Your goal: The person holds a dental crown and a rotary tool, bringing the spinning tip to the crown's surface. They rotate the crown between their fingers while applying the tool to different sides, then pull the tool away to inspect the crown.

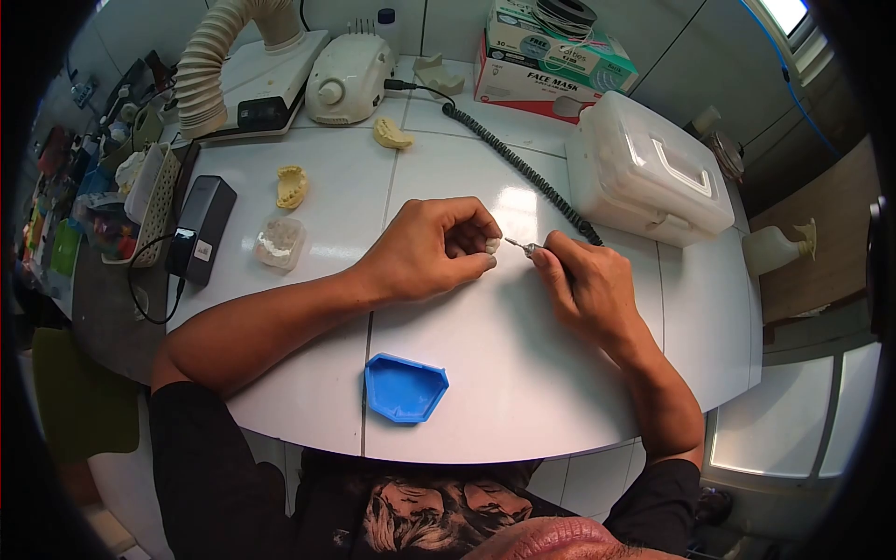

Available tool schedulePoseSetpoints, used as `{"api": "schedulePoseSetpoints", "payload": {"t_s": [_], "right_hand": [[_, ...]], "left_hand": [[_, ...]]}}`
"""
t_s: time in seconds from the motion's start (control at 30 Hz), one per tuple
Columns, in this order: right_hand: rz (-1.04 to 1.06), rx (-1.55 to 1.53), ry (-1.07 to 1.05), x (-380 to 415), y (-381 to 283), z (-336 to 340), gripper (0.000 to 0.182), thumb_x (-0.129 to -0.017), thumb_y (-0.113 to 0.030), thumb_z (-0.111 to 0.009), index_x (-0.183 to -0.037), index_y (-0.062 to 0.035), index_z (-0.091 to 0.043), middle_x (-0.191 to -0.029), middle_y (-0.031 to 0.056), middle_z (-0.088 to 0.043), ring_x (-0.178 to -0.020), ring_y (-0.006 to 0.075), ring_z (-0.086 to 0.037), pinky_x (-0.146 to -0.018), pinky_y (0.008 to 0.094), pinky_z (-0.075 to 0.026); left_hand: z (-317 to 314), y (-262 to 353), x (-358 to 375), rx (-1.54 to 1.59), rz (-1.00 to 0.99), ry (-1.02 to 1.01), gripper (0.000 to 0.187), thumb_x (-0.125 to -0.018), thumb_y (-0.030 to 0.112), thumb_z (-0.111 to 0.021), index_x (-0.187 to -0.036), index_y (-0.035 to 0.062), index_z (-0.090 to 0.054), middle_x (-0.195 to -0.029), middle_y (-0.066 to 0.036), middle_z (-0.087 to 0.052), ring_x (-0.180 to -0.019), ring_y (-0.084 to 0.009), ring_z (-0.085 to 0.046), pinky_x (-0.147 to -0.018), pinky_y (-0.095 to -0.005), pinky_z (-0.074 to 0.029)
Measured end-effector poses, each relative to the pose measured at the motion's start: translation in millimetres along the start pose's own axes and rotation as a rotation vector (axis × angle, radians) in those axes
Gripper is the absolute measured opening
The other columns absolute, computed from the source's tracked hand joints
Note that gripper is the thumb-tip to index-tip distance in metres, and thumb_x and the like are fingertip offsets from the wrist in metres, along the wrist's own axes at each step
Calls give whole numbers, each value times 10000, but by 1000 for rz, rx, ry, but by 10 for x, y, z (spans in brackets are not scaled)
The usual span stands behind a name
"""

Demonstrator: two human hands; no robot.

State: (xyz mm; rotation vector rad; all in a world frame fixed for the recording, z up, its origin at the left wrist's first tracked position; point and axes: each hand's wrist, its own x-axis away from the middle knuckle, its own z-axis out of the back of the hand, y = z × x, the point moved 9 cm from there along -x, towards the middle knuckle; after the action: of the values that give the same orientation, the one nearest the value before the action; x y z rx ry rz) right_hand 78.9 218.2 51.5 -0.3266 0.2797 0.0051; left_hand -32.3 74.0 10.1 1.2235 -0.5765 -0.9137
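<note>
Carefully, the right hand (593, 285) points a rotary handpiece (530, 249) leftward.

The person wears a black T-shirt (322, 509) whose front shows just beyond the table's (523, 411) near edge. A print (420, 513) in pale orange-tan lines covers the chest, with two face-like shapes and wavy, hair-like strokes. The left sleeve (201, 457) and the right sleeve (661, 495) are short, plain black and loose, ending near the elbows. The left hand (425, 250) and right hand (593, 285) are bare.
</note>
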Motion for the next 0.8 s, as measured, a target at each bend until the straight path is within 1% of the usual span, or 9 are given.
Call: {"api": "schedulePoseSetpoints", "payload": {"t_s": [0.27, 0.37, 0.47, 0.63, 0.8], "right_hand": [[2, -5, 3, 2, -8, 9, 315, -1090, -355, -646, -915, -94, -672, -715, 118, -677, -644, 370, -670, -584, 499, -494], [-4, -2, -1, 1, -6, 7, 318, -1088, -357, -647, -913, -92, -670, -713, 119, -676, -645, 370, -670, -587, 500, -494], [-2, 2, -2, 4, 3, 6, 322, -1087, -359, -649, -909, -91, -668, -711, 120, -674, -640, 370, -666, -587, 502, -492], [-2, -12, 4, 2, -10, 15, 326, -1088, -360, -650, -904, -91, -666, -700, 123, -664, -633, 371, -659, -585, 503, -487], [-16, -18, -6, -12, 30, -5, 340, -1094, -368, -640, -904, -87, -670, -663, 142, -659, -634, 398, -667, -600, 512, -495]], "left_hand": [[6, 20, 5, -19, -22, 14, 247, -948, 103, -812, -1165, 9, -744, -986, -23, -748, -915, -82, -700, -833, -248, -576], [-5, 36, 20, -7, -4, -8, 241, -955, 90, -808, -1171, 4, -744, -987, -26, -755, -911, -83, -706, -835, -250, -577], [-31, 14, 10, 36, -59, -11, 224, -960, 71, -802, -1165, 4, -741, -981, -29, -758, -911, -84, -711, -836, -251, -577], [-24, 44, 15, 8, -37, -20, 213, -950, 41, -802, -1149, 6, -734, -980, -30, -756, -907, -81, -704, -835, -254, -575], [-10, 48, -5, -31, -58, -13, 212, -948, 34, -801, -1145, 9, -728, -1033, -39, -754, -931, -78, -700, -837, -251, -573]]}}
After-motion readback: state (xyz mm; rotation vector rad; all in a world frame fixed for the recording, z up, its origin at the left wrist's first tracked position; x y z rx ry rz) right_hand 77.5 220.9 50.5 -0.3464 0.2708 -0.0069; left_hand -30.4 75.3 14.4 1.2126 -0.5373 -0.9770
